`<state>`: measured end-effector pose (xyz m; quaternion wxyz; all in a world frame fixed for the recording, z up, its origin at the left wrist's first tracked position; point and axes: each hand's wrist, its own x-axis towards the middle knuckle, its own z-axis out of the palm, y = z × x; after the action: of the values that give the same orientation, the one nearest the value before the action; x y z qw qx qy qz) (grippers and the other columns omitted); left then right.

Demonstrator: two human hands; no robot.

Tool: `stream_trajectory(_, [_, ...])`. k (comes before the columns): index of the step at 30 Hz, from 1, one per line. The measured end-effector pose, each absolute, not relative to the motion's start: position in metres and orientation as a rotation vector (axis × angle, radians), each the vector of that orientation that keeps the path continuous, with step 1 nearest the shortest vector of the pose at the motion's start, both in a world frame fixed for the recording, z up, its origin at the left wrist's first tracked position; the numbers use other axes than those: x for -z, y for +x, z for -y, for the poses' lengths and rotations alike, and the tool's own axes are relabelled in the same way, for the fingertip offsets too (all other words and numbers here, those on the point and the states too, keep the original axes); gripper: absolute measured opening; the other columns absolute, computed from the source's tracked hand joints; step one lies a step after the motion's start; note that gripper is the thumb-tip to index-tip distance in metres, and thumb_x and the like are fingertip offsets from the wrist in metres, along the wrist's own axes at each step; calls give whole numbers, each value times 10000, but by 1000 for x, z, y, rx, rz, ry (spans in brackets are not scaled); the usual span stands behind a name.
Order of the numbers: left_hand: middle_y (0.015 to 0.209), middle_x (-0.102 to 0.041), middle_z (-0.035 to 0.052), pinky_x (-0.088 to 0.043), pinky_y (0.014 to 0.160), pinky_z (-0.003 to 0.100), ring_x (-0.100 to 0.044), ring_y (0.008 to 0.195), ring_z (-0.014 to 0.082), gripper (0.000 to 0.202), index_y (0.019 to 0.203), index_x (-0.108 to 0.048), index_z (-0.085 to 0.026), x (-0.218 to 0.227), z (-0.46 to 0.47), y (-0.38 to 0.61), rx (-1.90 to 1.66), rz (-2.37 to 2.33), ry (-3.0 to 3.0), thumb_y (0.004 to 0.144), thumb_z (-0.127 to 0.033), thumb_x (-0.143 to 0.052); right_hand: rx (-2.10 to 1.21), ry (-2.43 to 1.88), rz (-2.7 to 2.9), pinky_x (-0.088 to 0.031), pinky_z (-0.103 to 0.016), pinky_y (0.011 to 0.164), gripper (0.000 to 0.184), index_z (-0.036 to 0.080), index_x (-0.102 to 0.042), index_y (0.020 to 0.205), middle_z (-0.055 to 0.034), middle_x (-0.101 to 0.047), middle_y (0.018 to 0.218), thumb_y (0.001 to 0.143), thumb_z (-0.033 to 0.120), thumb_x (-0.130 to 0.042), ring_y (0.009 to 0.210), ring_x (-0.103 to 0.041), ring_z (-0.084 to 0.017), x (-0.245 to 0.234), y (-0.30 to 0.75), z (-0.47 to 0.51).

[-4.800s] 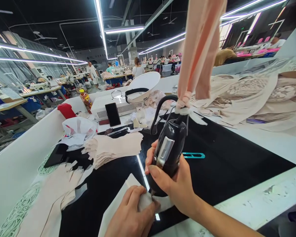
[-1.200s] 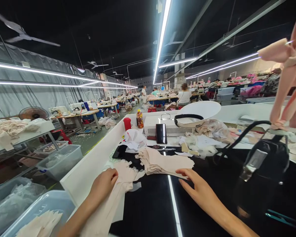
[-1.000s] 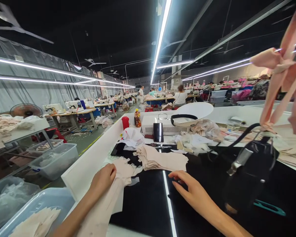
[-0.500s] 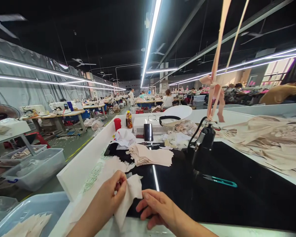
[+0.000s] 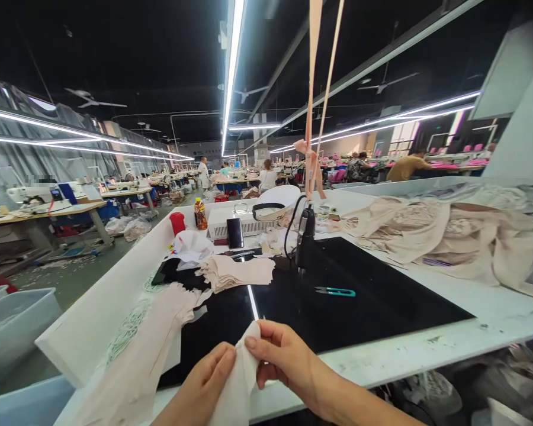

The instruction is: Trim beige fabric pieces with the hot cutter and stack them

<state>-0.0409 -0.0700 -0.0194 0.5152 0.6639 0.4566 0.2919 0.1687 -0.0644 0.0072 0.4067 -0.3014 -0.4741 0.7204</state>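
Close to the front edge of the black board, my left hand and my right hand both pinch a pale fabric piece. The cloth hangs down between them and runs out of the bottom of the view. To the left lies a long spread of pale fabric pieces. Beyond my hands a stack of beige fabric pieces rests on the board. Teal thread snips lie to the right, apart from both hands.
A black handheld tool hangs from fabric strips over the board. Heaped beige fabric covers the right side. At the back stand a phone, a drink bottle and a white box. Light green cord lies at left.
The view has turned to the right. My right hand, fingers loosely spread before, now pinches the upper edge of the fabric piece, close beside my left hand.
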Motion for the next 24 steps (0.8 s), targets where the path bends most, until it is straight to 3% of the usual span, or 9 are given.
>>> stream_trajectory(4, [791, -684, 73, -353, 622, 287, -521, 682, 189, 921, 865, -750, -162, 25, 76, -28, -598, -1010, 1198, 868, -1012, -397, -1825, -786, 1274, -484, -224, 499, 641, 161, -635, 829, -19, -727, 703, 667, 707, -928, 518, -660, -119, -24, 172, 72])
stream_trajectory(7, [794, -701, 81, -347, 594, 261, -536, 681, 179, 863, 831, -755, -156, 17, 81, -21, -655, -988, 1022, 787, -1000, -581, -1819, -823, 1303, -500, -218, 521, 674, 156, -651, 807, 6, -705, 672, 589, 714, -960, 524, -630, -95, -30, 176, 75])
stream_trajectory(9, [823, -717, 84, -382, 597, 256, -551, 690, 175, 767, 840, -765, -148, 8, 84, -18, -735, -968, 1055, 799, -912, -699, -1813, -848, 1308, -500, -210, 527, 666, 159, -658, 797, 33, -681, 648, 558, 687, -984, 528, -605, -83, -32, 181, 75])
stream_trajectory(14, [823, -730, 54, -476, 639, 265, -609, 714, 183, 669, 1071, -803, -153, -8, 86, -14, -862, -1015, 1009, 761, -741, -880, -1806, -883, 1312, -485, -206, 528, 618, 171, -666, 771, 62, -659, 659, 541, 630, -1009, 551, -576, -75, -37, 194, 75])
stream_trajectory(19, [805, -731, 42, -509, 671, 288, -639, 733, 210, 717, 1086, -797, -168, -5, 74, -10, -863, -1153, 1065, 733, -790, -855, -1829, -898, 1323, -482, -209, 557, 587, 167, -681, 725, 64, -655, 651, 495, 571, -1039, 588, -574, -81, -37, 208, 78])
stream_trajectory(24, [765, -686, 16, -443, 610, 250, -575, 692, 182, 689, 1014, -785, -179, -11, 66, -6, -817, -1208, 1183, 750, -814, -817, -1819, -929, 1314, -464, -210, 577, 537, 169, -684, 692, 74, -624, 603, 531, 544, -1033, 576, -549, -77, -27, 219, 79])
